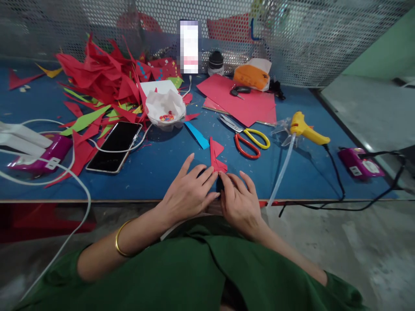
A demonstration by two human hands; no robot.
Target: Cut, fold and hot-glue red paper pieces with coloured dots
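Facing a screen [292, 52] full of holes and working at a blue table [149, 177]. Touching the small red paper [218, 165] with the left hand [189, 188] and the right hand [240, 201], close to the front of the table. Bringing the fingertips of both hands near each other at the close end of the paper, and spreading the outer fingers a bit. Cannot tell if pinching or only pressing, not seeing under the fingers.

Seeing folds and pointy bits on the red paper, so probably being past the start of folding. Cannot tell if being all done, not seeing the whole paper. Seeing a big pile [97, 77] at the far left, mostly red and looking cut already. Seeing red sheets [220, 91] lying flat at the back, looking big and maybe uncut. Seeing a blue strip [197, 135] lying just beside the red paper, looking loose. Not holding the scissors [239, 128] or the yellow glue gun [304, 128], both resting farther right. Not touching the bowl [177, 106] of tiny bright bits [167, 117] or the black phone [113, 140] either.
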